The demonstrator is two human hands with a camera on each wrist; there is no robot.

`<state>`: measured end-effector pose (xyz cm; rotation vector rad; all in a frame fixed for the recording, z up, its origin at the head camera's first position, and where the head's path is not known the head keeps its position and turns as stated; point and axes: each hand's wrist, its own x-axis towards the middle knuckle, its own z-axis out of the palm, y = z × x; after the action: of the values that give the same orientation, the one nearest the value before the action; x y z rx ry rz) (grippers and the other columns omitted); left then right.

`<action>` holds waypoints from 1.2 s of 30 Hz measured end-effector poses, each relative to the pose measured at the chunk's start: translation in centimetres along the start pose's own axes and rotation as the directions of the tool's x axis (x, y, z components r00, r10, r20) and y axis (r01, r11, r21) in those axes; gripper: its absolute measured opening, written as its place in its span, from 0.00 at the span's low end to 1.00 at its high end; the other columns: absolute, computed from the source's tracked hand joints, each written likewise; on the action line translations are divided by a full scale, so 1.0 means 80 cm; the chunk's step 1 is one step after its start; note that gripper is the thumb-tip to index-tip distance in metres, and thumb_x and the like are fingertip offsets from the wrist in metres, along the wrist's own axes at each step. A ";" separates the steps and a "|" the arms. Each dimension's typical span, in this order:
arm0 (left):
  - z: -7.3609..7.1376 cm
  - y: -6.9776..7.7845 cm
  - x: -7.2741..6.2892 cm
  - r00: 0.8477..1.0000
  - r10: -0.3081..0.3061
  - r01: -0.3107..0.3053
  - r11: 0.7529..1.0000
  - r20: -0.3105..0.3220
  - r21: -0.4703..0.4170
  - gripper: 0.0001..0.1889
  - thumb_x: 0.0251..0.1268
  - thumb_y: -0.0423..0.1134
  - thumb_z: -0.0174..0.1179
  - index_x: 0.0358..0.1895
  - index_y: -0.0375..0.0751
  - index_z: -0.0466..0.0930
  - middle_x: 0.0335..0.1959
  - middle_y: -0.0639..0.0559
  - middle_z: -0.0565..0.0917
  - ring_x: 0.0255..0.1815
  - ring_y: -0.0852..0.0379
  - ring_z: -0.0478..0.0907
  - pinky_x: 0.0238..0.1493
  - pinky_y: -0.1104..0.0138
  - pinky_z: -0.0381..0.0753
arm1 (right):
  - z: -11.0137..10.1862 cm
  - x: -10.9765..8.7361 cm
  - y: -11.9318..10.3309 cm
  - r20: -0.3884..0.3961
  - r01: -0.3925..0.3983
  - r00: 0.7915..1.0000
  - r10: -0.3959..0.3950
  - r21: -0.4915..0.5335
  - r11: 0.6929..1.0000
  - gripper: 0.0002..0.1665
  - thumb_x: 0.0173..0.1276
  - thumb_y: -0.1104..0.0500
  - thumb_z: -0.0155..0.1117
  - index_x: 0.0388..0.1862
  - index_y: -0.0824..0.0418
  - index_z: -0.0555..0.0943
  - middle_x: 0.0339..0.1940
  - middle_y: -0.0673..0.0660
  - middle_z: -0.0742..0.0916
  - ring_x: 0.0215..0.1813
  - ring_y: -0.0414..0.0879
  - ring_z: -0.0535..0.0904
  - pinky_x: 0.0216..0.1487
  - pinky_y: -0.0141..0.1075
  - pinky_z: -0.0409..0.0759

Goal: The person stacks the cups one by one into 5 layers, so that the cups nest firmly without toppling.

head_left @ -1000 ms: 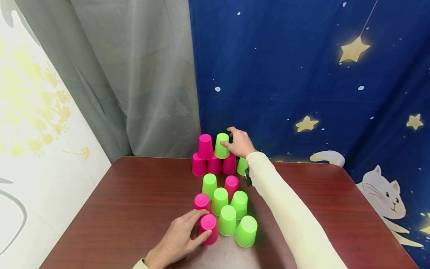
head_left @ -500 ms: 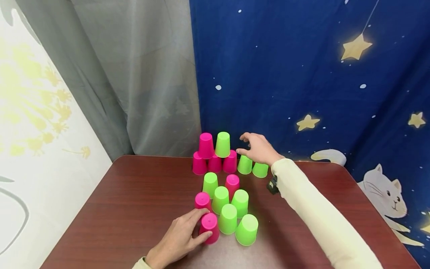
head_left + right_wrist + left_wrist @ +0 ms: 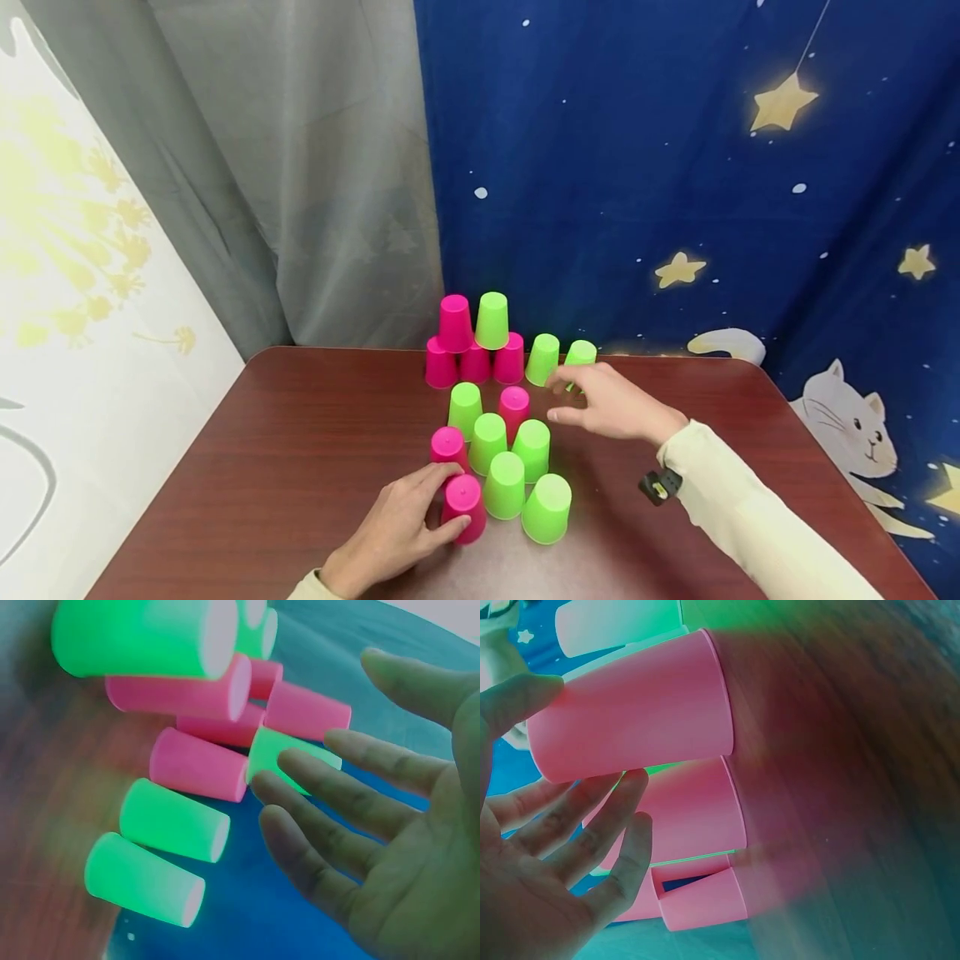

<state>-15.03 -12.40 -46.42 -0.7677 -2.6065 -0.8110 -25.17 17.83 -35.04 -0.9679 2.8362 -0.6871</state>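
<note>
My left hand [image 3: 401, 517] has its thumb and fingers around the nearest pink cup [image 3: 463, 510], which stands upside down on the table. In the left wrist view the thumb lies at the base end of that pink cup [image 3: 634, 705]. My right hand [image 3: 607, 402] holds nothing and hovers over the table, fingers loosely spread, in front of two green cups [image 3: 542, 360] at the back. Behind, a pink cup [image 3: 454, 323] and a green cup [image 3: 492, 320] sit side by side on a row of three pink cups [image 3: 441, 364].
Between the hands stand several upside-down green cups [image 3: 506, 485] and two more pink cups, one farther back [image 3: 513, 407] and one beside my left fingers [image 3: 448, 444]. The brown table [image 3: 315, 433] ends at the back against grey and blue curtains [image 3: 540, 167].
My right hand has left the upper green cup and drawn back to the right and toward me, uncovering the two green cups at the back. My left hand stays at its pink cup.
</note>
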 end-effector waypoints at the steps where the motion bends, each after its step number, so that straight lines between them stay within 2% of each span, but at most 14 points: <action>1: 0.000 0.000 0.000 1.000 -0.002 0.002 1.000 0.002 -0.001 0.25 0.51 0.46 0.76 0.54 0.51 0.79 0.44 0.66 0.82 0.41 0.71 0.79 0.43 0.71 0.84 | 0.003 -0.006 0.000 0.010 0.005 1.000 -0.005 0.006 1.000 0.21 0.65 0.51 0.72 0.54 0.56 0.82 0.47 0.51 0.89 0.48 0.45 0.86 0.52 0.41 0.86; 6: -0.001 0.002 0.000 1.000 -0.012 0.012 1.000 0.014 -0.003 0.26 0.50 0.46 0.76 0.54 0.51 0.79 0.45 0.66 0.83 0.41 0.71 0.79 0.43 0.70 0.84 | 0.020 -0.031 0.001 0.029 0.040 0.999 -0.042 0.053 0.998 0.20 0.66 0.51 0.71 0.54 0.57 0.82 0.47 0.51 0.89 0.49 0.46 0.87 0.51 0.38 0.86; 9: -0.003 0.003 0.001 0.999 -0.020 0.020 1.000 0.026 -0.010 0.25 0.51 0.45 0.76 0.54 0.51 0.79 0.44 0.66 0.83 0.42 0.71 0.79 0.44 0.70 0.84 | 0.031 -0.042 0.002 0.012 0.069 0.997 -0.070 0.072 0.995 0.19 0.66 0.51 0.71 0.53 0.57 0.82 0.47 0.50 0.89 0.47 0.42 0.87 0.48 0.34 0.85; 13: -0.008 0.004 0.003 0.999 -0.012 0.013 1.000 0.032 -0.019 0.25 0.51 0.45 0.76 0.54 0.51 0.79 0.44 0.67 0.82 0.41 0.71 0.79 0.44 0.70 0.85 | 0.048 -0.054 0.003 -0.012 0.102 0.995 -0.102 0.088 0.991 0.19 0.67 0.51 0.70 0.52 0.58 0.83 0.45 0.48 0.89 0.45 0.39 0.86 0.46 0.33 0.85; 18: -0.024 0.009 0.010 0.999 0.036 -0.035 0.999 0.041 -0.028 0.25 0.51 0.46 0.77 0.53 0.50 0.78 0.44 0.67 0.83 0.41 0.72 0.80 0.44 0.72 0.85 | 0.070 -0.067 0.001 -0.024 0.155 0.988 -0.154 0.084 0.984 0.18 0.66 0.50 0.71 0.50 0.57 0.83 0.43 0.45 0.88 0.43 0.36 0.85 0.46 0.32 0.84; 23: -0.045 0.019 0.022 0.993 0.112 -0.109 0.992 0.045 -0.062 0.25 0.53 0.48 0.76 0.53 0.52 0.77 0.43 0.67 0.83 0.40 0.72 0.80 0.43 0.72 0.85 | 0.086 -0.077 -0.001 -0.030 0.160 0.987 -0.158 0.101 0.982 0.18 0.63 0.50 0.74 0.49 0.53 0.83 0.43 0.41 0.87 0.43 0.30 0.82 0.48 0.35 0.84; 26: -0.058 0.025 0.031 0.987 0.151 -0.146 0.985 0.052 -0.090 0.24 0.54 0.48 0.75 0.54 0.52 0.77 0.43 0.67 0.84 0.40 0.72 0.80 0.43 0.70 0.86 | 0.094 -0.080 -0.002 -0.041 0.146 0.989 -0.142 0.121 0.982 0.18 0.61 0.53 0.75 0.49 0.51 0.82 0.42 0.39 0.86 0.43 0.29 0.81 0.49 0.35 0.84; 29: -0.070 0.030 0.045 0.984 0.158 -0.148 0.982 0.079 -0.121 0.24 0.55 0.49 0.75 0.53 0.52 0.77 0.42 0.67 0.84 0.40 0.73 0.80 0.42 0.70 0.86 | 0.100 -0.083 -0.001 -0.059 0.138 0.990 -0.131 0.143 0.980 0.19 0.59 0.55 0.76 0.50 0.50 0.82 0.42 0.39 0.86 0.43 0.29 0.81 0.48 0.35 0.85; 36: -0.095 0.033 0.094 0.980 0.180 -0.164 0.973 0.088 -0.161 0.25 0.51 0.48 0.76 0.53 0.50 0.78 0.41 0.63 0.84 0.37 0.68 0.81 0.40 0.71 0.86 | 0.106 -0.088 -0.001 -0.113 0.168 0.982 -0.152 0.149 0.974 0.19 0.59 0.56 0.77 0.49 0.52 0.82 0.42 0.41 0.87 0.42 0.30 0.82 0.46 0.34 0.86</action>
<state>-18.62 -12.07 -36.02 -1.0893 -2.5414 -0.9506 -17.78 18.64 -43.16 -1.1748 2.7556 -0.9891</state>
